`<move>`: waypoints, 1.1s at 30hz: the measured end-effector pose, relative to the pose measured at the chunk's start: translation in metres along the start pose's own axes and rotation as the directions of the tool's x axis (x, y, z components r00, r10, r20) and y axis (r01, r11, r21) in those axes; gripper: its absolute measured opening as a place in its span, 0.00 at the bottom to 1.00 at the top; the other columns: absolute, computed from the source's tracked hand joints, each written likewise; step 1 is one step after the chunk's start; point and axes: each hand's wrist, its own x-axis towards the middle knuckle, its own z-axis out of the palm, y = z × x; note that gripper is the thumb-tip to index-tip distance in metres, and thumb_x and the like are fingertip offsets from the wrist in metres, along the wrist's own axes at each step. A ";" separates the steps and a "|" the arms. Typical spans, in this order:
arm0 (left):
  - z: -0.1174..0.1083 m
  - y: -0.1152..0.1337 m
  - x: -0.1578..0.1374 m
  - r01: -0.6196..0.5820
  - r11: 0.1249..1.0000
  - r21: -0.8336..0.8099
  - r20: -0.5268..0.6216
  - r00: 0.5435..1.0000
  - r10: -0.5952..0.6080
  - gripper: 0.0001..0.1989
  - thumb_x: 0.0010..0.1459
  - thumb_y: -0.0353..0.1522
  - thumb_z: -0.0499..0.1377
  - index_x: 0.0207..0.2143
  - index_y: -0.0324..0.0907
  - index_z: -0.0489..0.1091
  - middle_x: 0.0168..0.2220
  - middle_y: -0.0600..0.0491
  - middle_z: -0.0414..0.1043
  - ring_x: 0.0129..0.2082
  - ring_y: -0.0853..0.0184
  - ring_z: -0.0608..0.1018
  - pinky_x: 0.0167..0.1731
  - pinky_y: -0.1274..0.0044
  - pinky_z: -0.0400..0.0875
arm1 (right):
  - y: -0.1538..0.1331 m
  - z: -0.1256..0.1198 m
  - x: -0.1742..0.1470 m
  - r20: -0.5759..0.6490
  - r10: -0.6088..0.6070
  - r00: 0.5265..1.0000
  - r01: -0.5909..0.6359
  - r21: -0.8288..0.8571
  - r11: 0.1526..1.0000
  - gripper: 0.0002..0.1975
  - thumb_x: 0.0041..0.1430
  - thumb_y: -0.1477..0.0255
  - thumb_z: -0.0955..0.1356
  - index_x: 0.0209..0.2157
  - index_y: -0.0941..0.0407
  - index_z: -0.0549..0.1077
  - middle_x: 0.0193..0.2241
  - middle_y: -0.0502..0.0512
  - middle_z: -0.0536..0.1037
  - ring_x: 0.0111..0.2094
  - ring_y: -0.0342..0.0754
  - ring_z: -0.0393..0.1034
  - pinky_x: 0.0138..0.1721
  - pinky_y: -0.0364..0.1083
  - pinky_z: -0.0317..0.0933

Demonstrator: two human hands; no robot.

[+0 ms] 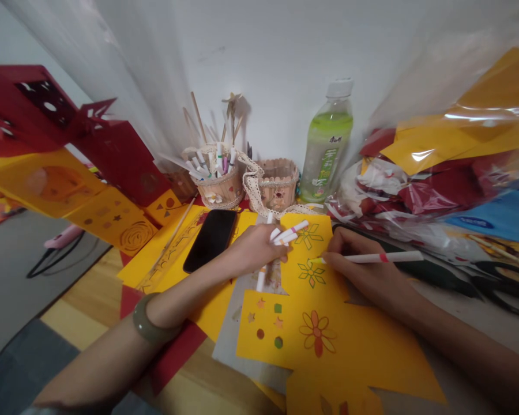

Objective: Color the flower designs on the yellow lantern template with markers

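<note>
My right hand (354, 259) grips a white marker (384, 257) with a red band, its yellow tip touching the middle flower drawing (311, 274) on the yellow paper (363, 334). Closed around several white markers (292, 233) with coloured bands, my left hand (257, 248) rests at the paper's left edge. Above the middle drawing is another green-outlined flower (310, 235); below it, an orange and yellow flower (318, 334) is coloured in. Small cut-out stars, circles and a square mark the paper's left part. Another white marker (261, 279) lies below my left hand.
A black phone (210, 239) lies on yellow paper to the left. Behind stand a basket of markers (218, 187), a second basket (279, 184) and a green drink bottle (328, 144). Black scissors (501, 282) lie right, below a plastic bag (450, 155). Red and yellow paper boxes (116, 155) stand left.
</note>
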 end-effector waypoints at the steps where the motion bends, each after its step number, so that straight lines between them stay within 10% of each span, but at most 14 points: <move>1: 0.000 0.000 0.000 -0.001 1.000 0.001 -0.002 1.000 0.001 0.05 0.50 0.33 0.55 0.26 0.40 0.64 0.23 0.56 0.71 0.16 0.76 0.67 0.15 0.83 0.57 | 0.000 0.000 0.000 0.001 -0.003 1.000 0.003 -0.001 1.000 0.10 0.52 0.73 0.64 0.20 0.54 0.58 0.18 0.44 0.60 0.20 0.39 0.53 0.19 0.41 0.47; 33: 0.000 0.000 0.000 0.019 1.000 -0.008 0.004 1.000 -0.019 0.06 0.49 0.34 0.55 0.28 0.39 0.66 0.24 0.54 0.72 0.16 0.75 0.67 0.16 0.82 0.56 | -0.005 0.000 -0.003 0.060 0.053 0.997 -0.057 0.066 0.996 0.12 0.51 0.74 0.64 0.19 0.55 0.56 0.16 0.43 0.57 0.18 0.38 0.51 0.17 0.40 0.45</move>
